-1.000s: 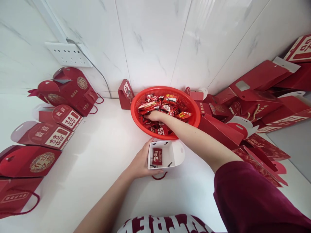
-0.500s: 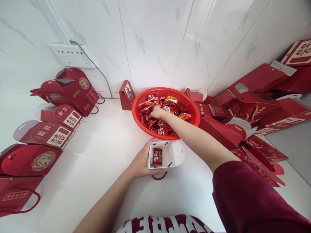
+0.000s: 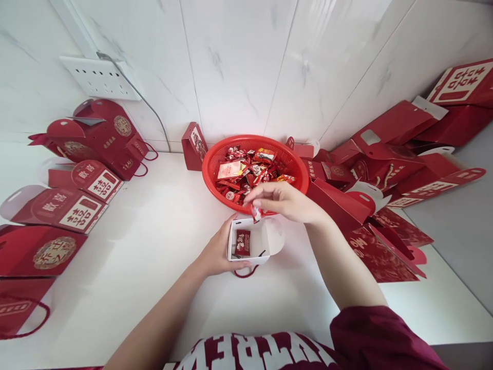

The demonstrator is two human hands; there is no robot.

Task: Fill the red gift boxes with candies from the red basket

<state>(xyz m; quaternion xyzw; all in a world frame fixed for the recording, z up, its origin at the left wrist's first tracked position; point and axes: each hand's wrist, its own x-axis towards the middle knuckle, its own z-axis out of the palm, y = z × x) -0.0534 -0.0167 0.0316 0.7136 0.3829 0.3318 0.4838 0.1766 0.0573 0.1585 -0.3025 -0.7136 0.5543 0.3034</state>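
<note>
An open gift box [image 3: 260,235], white inside with a dark red cord handle, stands in front of me. My left hand [image 3: 221,251] grips its left side. One dark red wrapped candy [image 3: 242,242] lies inside on the left. Just above the box's far rim, my right hand [image 3: 283,201] pinches a small red-and-white wrapped candy [image 3: 256,212] between thumb and fingers. Right behind is a red plastic basket [image 3: 208,172] holding many red wrapped candies [image 3: 252,169], partly hidden by my right hand.
Red gift boxes line the left side [image 3: 57,252]. More red boxes [image 3: 389,169] are heaped at the right against the wall. A small red box [image 3: 193,146] stands beside the basket. A power strip [image 3: 100,78] with a grey cable [image 3: 148,103] is on the tiled wall.
My right hand has come out of the basket toward me with a candy and is now over the box's far edge. My left hand still holds the box.
</note>
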